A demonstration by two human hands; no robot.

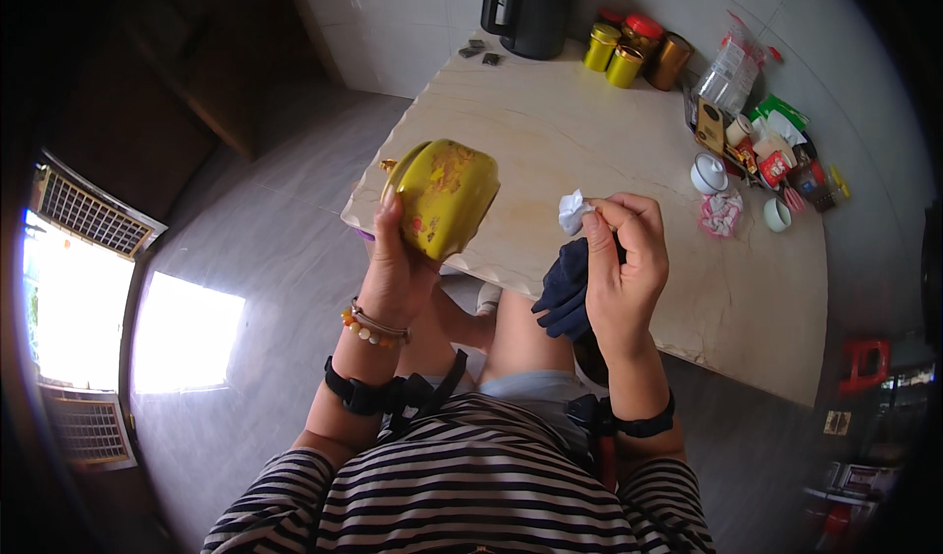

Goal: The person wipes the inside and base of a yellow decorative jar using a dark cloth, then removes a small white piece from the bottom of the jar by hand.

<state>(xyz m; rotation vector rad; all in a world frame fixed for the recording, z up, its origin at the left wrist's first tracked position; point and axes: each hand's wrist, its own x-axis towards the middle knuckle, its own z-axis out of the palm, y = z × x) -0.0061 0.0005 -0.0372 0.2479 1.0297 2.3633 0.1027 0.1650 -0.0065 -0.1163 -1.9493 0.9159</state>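
A yellow-green lidded pot (449,197) with worn-looking gold and red decoration is tilted on its side in my left hand (394,263). My thumb presses near the lid's seam, and a gold knob (387,164) points left. Between the thumb and fingers of my right hand (626,267) is a crumpled white tissue (573,213), held a short way right of the pot. Dark navy cloth (567,289) hangs below it, against the same hand; how it is held is hidden. Both hands are above the near edge of a marble-patterned table (538,134).
A black electric kettle (541,16) stands at the back, beside yellow tins (625,66) and a red-lidded jar (642,29). To the right are a white lidded bowl (709,173), a pink-and-white cloth (721,214), a small pale cup (776,215) and a cluttered tray (729,158).
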